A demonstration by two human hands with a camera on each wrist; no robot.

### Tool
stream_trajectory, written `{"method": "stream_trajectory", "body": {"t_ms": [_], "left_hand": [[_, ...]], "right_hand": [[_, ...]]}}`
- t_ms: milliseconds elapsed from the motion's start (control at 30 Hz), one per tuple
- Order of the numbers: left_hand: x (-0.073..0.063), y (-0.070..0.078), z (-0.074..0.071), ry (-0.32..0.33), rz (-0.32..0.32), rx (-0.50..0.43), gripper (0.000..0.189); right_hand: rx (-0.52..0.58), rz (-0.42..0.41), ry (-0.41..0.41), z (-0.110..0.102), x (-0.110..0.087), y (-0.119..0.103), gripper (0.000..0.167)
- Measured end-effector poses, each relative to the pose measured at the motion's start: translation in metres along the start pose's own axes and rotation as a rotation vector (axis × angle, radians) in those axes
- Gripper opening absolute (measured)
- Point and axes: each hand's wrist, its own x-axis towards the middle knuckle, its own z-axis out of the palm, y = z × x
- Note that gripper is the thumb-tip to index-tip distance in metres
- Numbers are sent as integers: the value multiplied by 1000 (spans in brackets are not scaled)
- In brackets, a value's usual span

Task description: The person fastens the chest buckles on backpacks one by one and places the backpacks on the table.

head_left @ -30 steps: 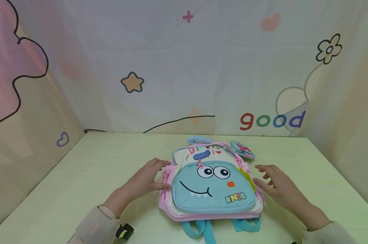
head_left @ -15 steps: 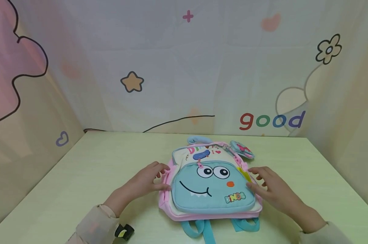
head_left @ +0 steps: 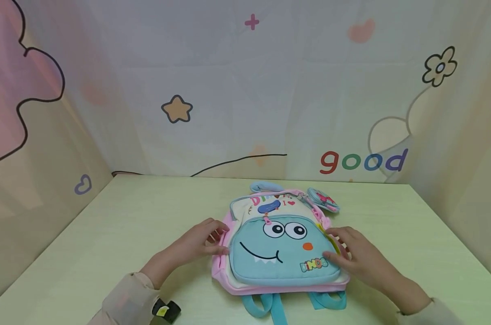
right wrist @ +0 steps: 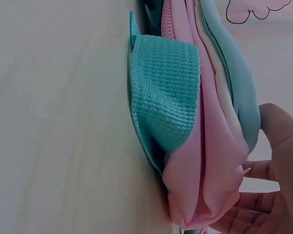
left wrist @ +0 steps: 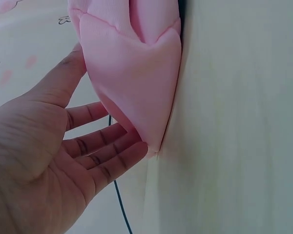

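A child's backpack lies front up on the table, pink at the sides with a light-blue dinosaur-face pocket. My left hand holds its left side, the thumb near the front edge and the fingers along the pink side. In the left wrist view, those fingers touch the pink fabric, with a gap at the palm. My right hand holds the opposite side. Its thumb lies on the front pocket near the lettering, and its fingers are at the side, partly hidden by the bag in the right wrist view.
Teal straps stick out below the bag, and a round charm lies at its upper right. A black item is by the left sleeve. A printed cloth backdrop stands behind the pale table.
My right hand has moved left and slightly down onto the backpack's side. The left hand's fingers have shifted slightly down and curled more at the bag. The backpack stays in place.
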Motion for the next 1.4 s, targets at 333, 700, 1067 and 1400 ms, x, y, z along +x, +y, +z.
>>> {"method": "stream_trajectory", "body": {"t_ms": [333, 700, 1067, 1400], "left_hand": [[3, -6, 4, -7, 29, -98, 52], [3, -10, 10, 17, 80, -202, 48], [1, -10, 14, 40, 45, -327, 42], [0, -1, 13, 62, -35, -382, 44]], "right_hand": [[30, -20, 22, 7, -2, -1, 54], [38, 7, 26, 10, -2, 0, 57], [95, 8, 29, 11, -4, 0, 56], [125, 38, 20, 13, -4, 0, 56]]}}
